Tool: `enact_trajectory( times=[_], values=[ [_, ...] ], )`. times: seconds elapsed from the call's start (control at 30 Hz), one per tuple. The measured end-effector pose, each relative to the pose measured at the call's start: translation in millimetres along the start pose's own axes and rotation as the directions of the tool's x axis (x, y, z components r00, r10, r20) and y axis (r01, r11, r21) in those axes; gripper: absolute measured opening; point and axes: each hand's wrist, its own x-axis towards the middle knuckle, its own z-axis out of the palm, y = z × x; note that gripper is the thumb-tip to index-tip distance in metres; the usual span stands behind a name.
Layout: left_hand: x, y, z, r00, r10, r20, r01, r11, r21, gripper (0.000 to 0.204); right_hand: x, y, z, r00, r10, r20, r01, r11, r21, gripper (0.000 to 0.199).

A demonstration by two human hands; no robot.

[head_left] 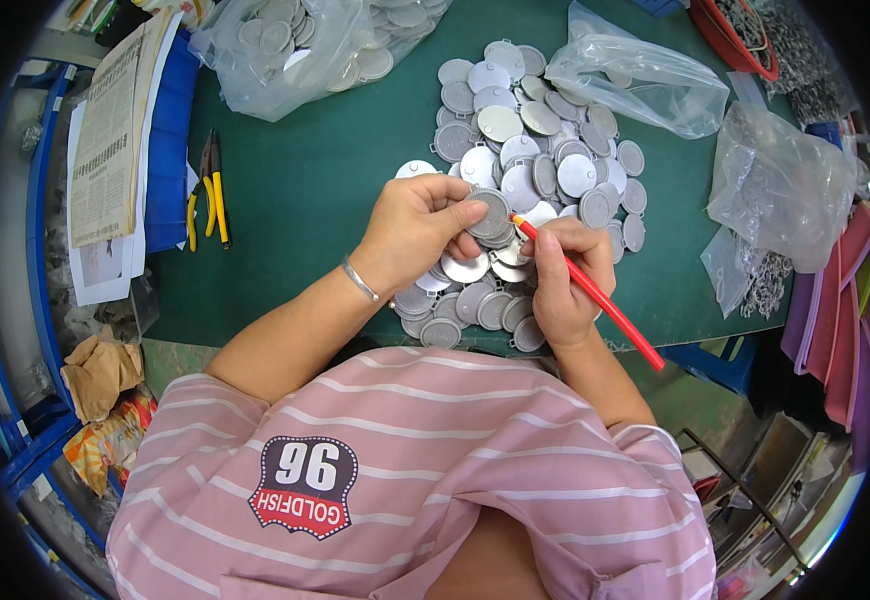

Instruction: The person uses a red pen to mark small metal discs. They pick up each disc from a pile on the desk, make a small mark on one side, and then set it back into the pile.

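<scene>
At the centre of the frame, the left hand [410, 228] clamps a disc stack [493, 214] between thumb and fingers; just right, the right hand [573, 275] grips a red pencil [615, 315], fingers closed, tip at the stack's edge.

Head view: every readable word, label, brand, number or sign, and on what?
Shirt badge: legible digits and one word, upside down; not copied here.
Newspaper-like sheet, left: small print, too small to read.
Held round disc: any marks too small to read.
Red pencil-like tool: no text discernible.
</scene>
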Motion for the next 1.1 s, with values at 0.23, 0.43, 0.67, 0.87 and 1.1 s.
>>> enact_trajectory(
  times=[0.23,0.43,0.67,0.87,1.1],
  values=[
    [0.6,-0.8,-1.5,1.0,-0.011,0.008,0.011,0.999,-0.035,0.024,-2.2,3.1,-4.3,1.0,0.016,0.02,-0.015,0.997,-0.076,0.008],
    [-0.3,0.8,-0.6,1.0,-0.009,0.008,0.009,1.0,-0.012,0.023,1.7,0.7,1.3,0.999,-0.038,0.006,0.038,0.999,0.002,0.008],
    [0.1,2.8,0.0,1.0,-0.03,0.001,0.03,0.999,0.014,0.023,-1.0,3.5,-2.3,1.0,-0.011,-0.014,0.01,0.999,-0.051,0.008],
    [0.5,3.6,-0.4,0.998,-0.056,-0.019,0.055,0.997,-0.046,0.022,-2.7,4.4,-6.1,0.994,-0.087,0.061,0.089,0.996,-0.02,0.009],
    [0.9,2.3,-1.8,0.998,-0.055,-0.008,0.055,0.998,-0.042,0.023,0.7,0.0,1.9,0.992,-0.106,0.063,0.114,0.985,-0.127,0.012]
  ],
)
